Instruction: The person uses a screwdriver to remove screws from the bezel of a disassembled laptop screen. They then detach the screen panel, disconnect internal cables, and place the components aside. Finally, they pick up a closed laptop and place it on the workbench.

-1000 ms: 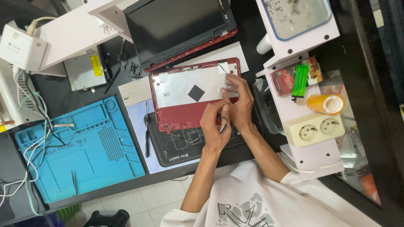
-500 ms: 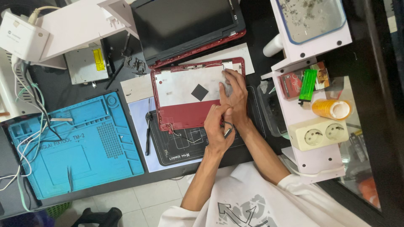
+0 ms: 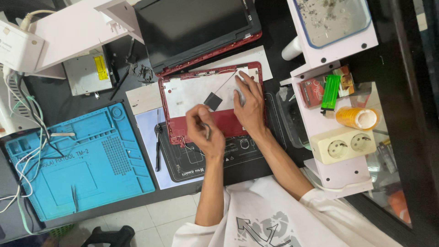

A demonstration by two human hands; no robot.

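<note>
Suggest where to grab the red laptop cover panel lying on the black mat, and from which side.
Probably by its bare left edge, coming from the left. The red laptop cover panel lies flat on the black mat; the right hand presses its right half and the left hand works at its near edge, so only that side looks free.

Laptop base panel (image 3: 201,98) lies centre on the surface (image 3: 64,103), atop a small work mat (image 3: 219,160). Laptop screen half (image 3: 196,27) sits just behind it. Big repair mat (image 3: 73,160) lies to the left, w/ tweezers (image 3: 74,197) on it. Optical drive (image 3: 84,71) behind that mat. Shelf (image 3: 338,114) to the right carries lighter (image 3: 330,91), tape roll (image 3: 357,117) & power strip (image 3: 345,145). Screwdriver (image 3: 157,146) lies left of the panel.
</note>
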